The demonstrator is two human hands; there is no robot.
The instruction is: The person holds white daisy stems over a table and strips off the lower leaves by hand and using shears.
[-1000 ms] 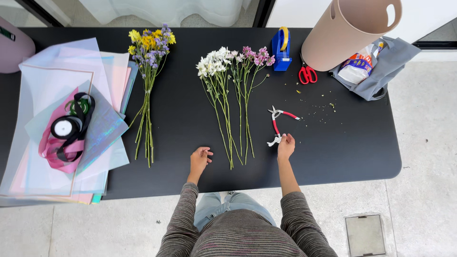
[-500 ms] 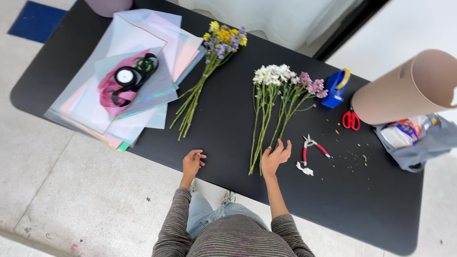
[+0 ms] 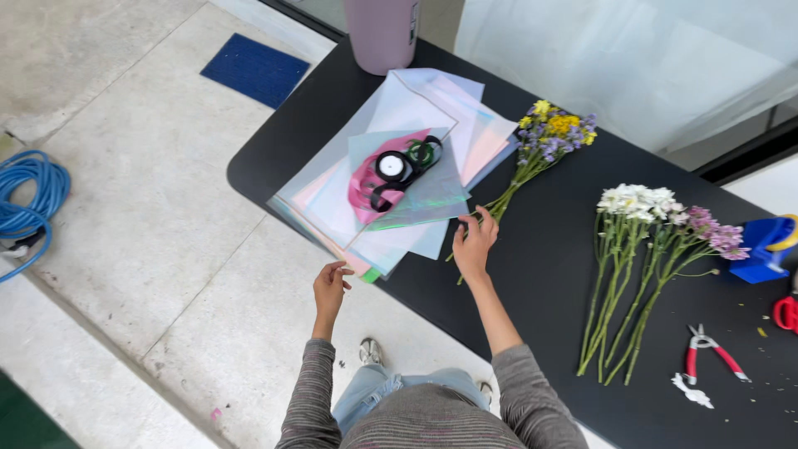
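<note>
Two bunches lie on the black table (image 3: 532, 274). Your right hand (image 3: 474, 245) rests, fingers loosely spread and holding nothing, on the stem ends of the yellow-and-purple bunch (image 3: 532, 158), whose blooms lie up and to the right of it. Your left hand (image 3: 330, 287) hovers half-curled, empty, just beside the near corner of the wrapping sheets (image 3: 399, 224). The white-and-pink bunch (image 3: 640, 266) lies well apart.
</note>
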